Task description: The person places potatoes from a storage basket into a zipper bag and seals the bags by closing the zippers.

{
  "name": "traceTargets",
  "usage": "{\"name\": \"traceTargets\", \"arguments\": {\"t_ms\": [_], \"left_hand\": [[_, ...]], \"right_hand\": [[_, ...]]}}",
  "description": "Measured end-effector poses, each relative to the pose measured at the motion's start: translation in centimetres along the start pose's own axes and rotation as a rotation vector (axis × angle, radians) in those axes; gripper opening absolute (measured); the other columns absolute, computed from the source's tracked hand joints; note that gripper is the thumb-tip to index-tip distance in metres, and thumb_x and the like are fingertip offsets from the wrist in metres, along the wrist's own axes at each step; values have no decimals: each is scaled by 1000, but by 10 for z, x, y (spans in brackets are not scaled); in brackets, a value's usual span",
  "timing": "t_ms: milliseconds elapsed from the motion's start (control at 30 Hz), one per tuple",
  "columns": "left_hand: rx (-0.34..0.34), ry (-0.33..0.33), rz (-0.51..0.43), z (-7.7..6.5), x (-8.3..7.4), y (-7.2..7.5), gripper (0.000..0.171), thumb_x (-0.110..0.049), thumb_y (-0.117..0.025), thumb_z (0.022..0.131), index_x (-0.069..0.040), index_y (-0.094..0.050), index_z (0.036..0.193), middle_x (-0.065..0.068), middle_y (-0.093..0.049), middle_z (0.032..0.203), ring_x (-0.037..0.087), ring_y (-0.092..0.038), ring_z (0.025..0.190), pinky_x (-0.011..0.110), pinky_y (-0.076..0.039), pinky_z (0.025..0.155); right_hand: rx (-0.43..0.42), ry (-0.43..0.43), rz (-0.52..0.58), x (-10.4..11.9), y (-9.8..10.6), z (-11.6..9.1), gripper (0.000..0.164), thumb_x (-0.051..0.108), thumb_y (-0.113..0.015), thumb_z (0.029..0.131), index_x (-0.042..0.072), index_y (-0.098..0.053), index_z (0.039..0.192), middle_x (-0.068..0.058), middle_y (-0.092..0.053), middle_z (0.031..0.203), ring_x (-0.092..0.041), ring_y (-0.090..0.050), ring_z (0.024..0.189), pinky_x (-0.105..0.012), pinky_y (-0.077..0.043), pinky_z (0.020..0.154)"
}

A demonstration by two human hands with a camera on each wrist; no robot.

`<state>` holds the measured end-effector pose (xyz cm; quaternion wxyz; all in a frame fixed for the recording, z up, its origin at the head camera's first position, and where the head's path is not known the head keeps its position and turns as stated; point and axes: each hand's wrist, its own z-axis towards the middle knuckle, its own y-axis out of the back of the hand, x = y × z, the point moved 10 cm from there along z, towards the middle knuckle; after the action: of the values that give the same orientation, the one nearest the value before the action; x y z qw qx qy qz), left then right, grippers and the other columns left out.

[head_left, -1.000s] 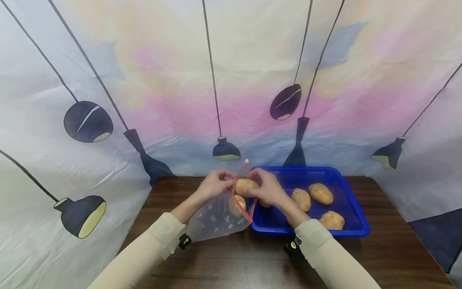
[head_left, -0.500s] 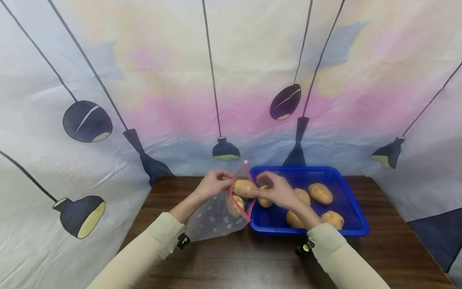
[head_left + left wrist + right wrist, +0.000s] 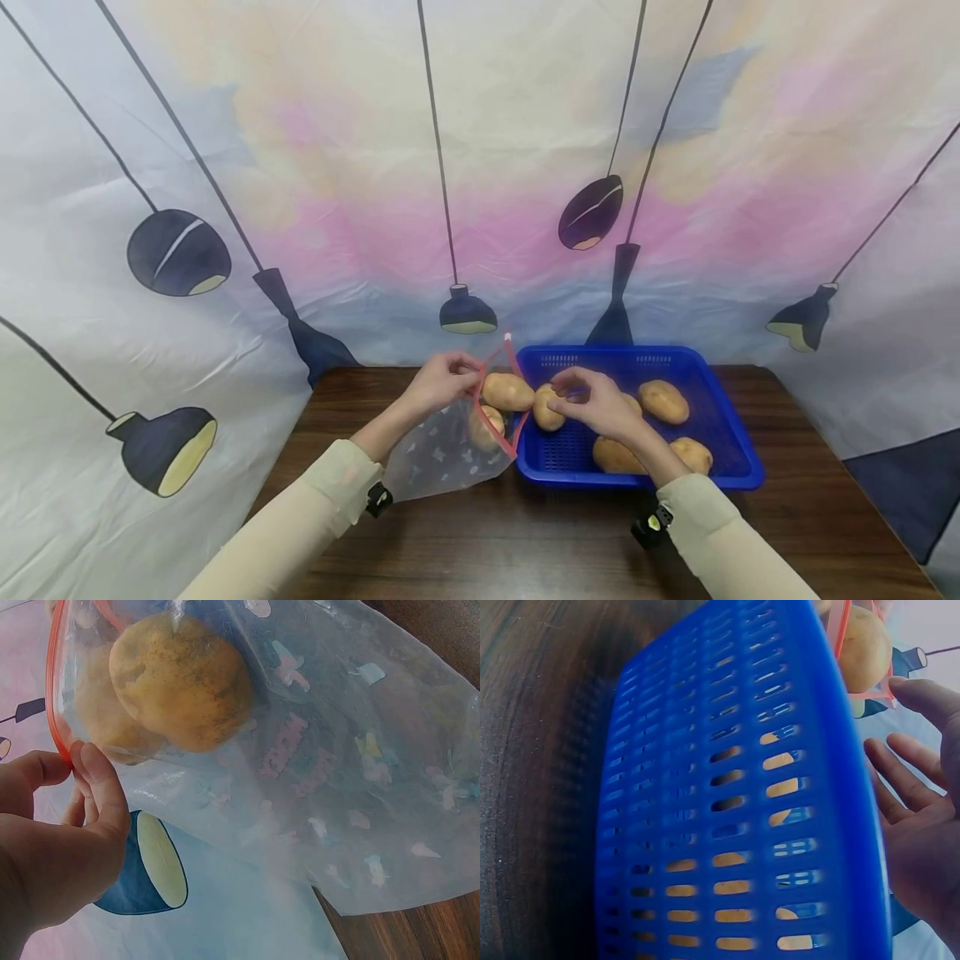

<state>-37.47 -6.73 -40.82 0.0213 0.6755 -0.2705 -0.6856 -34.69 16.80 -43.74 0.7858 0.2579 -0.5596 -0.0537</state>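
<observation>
My left hand (image 3: 438, 385) pinches the red-edged rim of a clear zip bag (image 3: 431, 454) printed with small pale shapes. In the bag's mouth lies one potato (image 3: 507, 392), and a second potato (image 3: 180, 682) shows through the plastic lower down. My right hand (image 3: 597, 403) is over the blue basket (image 3: 731, 417), its fingers apart and holding nothing. Just left of its fingertips sits a potato (image 3: 549, 412) inside the basket by the near-left wall. In the right wrist view the thumb and fingers are spread beyond the basket's rim.
More potatoes lie in the basket, among them one at the back right (image 3: 664, 402) and one in front (image 3: 617, 456). The basket stands on a dark wooden table (image 3: 480, 542). Behind it hangs a cloth (image 3: 360, 208) printed with lamps.
My right hand has let go of the potato in the bag's mouth and moved right over the basket. The left hand keeps its pinch on the bag, nearly in the same place.
</observation>
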Motion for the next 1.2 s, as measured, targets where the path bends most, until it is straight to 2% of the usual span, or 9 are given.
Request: {"name": "traceTargets", "arguments": {"t_ms": [133,367,633,800,1067,1200], "left_hand": [[0,-3,1,0,0,1,26,-9,-64,105,6,-68,126,18,-73,101,21,-73,84,44,-65,83],[-3,-13,10,0,0,2,24,-8,-63,104,6,-69,124,17,-73,100,22,-73,84,37,-65,77],[3,-14,8,0,1,1,25,-7,-62,104,7,-68,124,18,-73,99,23,-73,82,53,-63,87],[-6,-13,21,0,0,1,24,-8,-63,104,5,-69,123,17,-73,99,22,-73,83,55,-63,88],[-3,-18,12,1,1,-1,26,-6,-62,103,7,-68,125,16,-73,99,22,-73,82,55,-63,88],[-6,-15,9,1,1,-1,26,-6,-62,103,7,-68,125,16,-73,98,22,-73,82,55,-63,88]], "right_hand": [[-2,-8,-2,-5,0,-1,40,16,-79,98,-7,-66,128,-26,-69,124,-40,-67,113,-61,-56,99],[-14,-21,-37,-15,-1,-4,42,23,-80,97,-4,-68,127,-16,-73,117,-31,-69,107,-49,-59,93],[-2,-6,9,-17,-14,-2,38,19,-79,98,-5,-69,126,-17,-73,117,-33,-70,105,-45,-60,90],[-8,-4,43,-12,-24,5,34,16,-79,97,-2,-70,124,-14,-75,112,-29,-71,102,-39,-60,87],[-3,-104,70,-13,-38,9,37,20,-80,96,1,-68,126,-8,-73,109,-22,-69,98,-38,-60,86],[-13,-144,85,-16,-42,10,35,18,-81,95,1,-68,123,-7,-72,104,-19,-67,93,-34,-57,81]]}}
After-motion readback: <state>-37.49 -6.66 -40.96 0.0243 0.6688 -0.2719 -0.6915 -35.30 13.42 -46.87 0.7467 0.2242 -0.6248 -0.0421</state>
